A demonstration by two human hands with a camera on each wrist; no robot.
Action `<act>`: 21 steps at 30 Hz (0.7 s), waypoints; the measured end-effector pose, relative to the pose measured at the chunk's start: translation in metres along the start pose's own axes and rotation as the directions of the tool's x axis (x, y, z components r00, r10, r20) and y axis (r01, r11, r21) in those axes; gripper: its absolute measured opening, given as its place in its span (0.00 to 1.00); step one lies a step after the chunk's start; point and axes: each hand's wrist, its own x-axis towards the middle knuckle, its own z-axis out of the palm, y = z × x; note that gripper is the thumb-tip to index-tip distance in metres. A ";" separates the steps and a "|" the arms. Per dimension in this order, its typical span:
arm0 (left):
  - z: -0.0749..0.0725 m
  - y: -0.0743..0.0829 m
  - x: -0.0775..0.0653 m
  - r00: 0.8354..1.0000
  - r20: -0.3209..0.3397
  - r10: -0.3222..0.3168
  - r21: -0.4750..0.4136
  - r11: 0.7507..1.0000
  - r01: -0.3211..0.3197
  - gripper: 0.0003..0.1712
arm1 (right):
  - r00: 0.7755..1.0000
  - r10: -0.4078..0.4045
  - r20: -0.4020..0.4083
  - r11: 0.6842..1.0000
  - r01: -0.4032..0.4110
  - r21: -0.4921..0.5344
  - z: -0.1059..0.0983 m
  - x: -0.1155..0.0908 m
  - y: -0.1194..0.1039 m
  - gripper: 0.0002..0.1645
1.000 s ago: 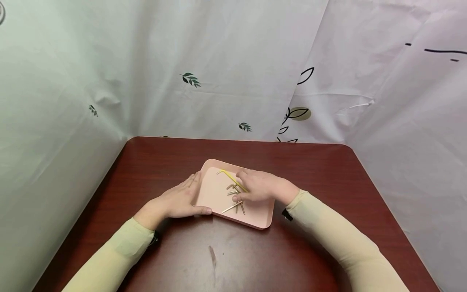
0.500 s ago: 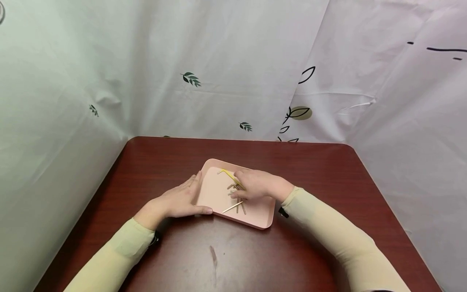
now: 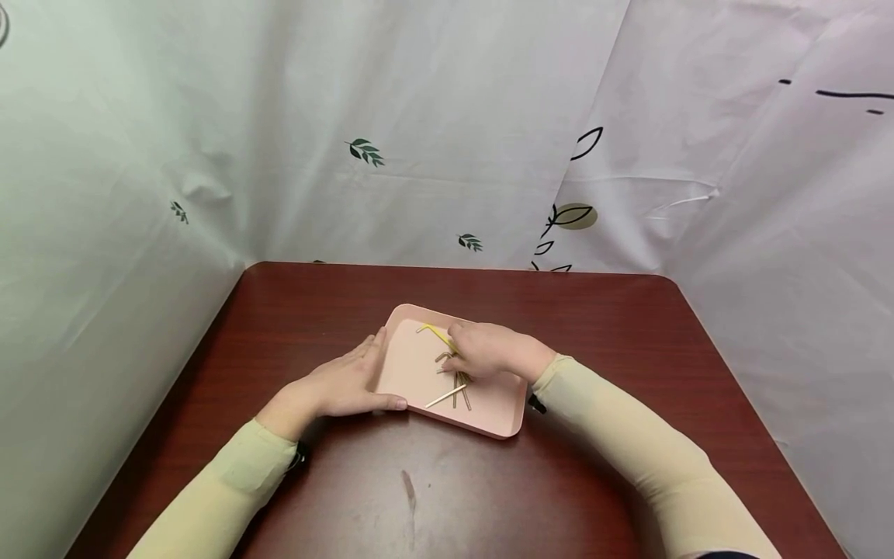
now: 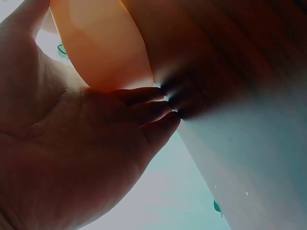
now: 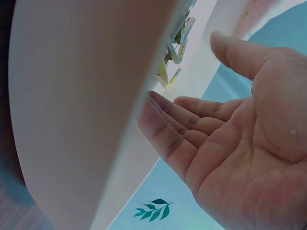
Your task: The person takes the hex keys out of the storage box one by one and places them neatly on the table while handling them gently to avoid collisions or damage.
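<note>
A pink tray (image 3: 408, 365) sits tilted to the view on the table, with several bare metal hex keys (image 3: 445, 396) heaped in its middle. One yellow hex key (image 3: 438, 335) lies toward the far side. My left hand (image 3: 342, 384) rests against the tray's left end, fingers straight along the side and thumb on the near rim. Over the right part of the tray, my right hand (image 3: 489, 349) reaches down among the keys and hides some of them. The right wrist view shows its fingers loosely bent, thumb apart, nothing between them; the tray wall (image 5: 81, 105) covers some fingertips.
The dark red-brown table (image 3: 559, 481) surrounds the tray. White sheeting (image 3: 433, 93) with leaf prints hangs behind and along both sides.
My right hand has shifted slightly left, and its thumb has moved up toward the fingers. The left hand and the tray have stayed in place.
</note>
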 end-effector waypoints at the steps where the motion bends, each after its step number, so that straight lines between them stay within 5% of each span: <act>1: 0.000 0.000 0.000 1.000 -0.001 0.000 0.000 1.000 0.000 0.81 | 1.000 0.001 0.003 1.000 -0.001 -0.003 0.000 0.001 0.000 0.22; 11: 0.001 0.000 -0.001 1.000 0.003 -0.007 -0.011 1.000 0.007 0.80 | 1.000 -0.025 0.007 0.999 0.026 -0.047 0.023 0.024 0.020 0.19; 18: 0.000 0.002 -0.002 1.000 0.006 -0.001 -0.008 1.000 0.001 0.79 | 0.999 0.017 0.046 1.000 -0.017 -0.010 0.005 0.013 0.003 0.16; 21: -0.001 0.002 -0.002 1.000 0.002 0.002 -0.003 1.000 -0.002 0.79 | 1.000 -0.014 0.023 0.999 0.015 -0.048 0.022 0.025 0.020 0.16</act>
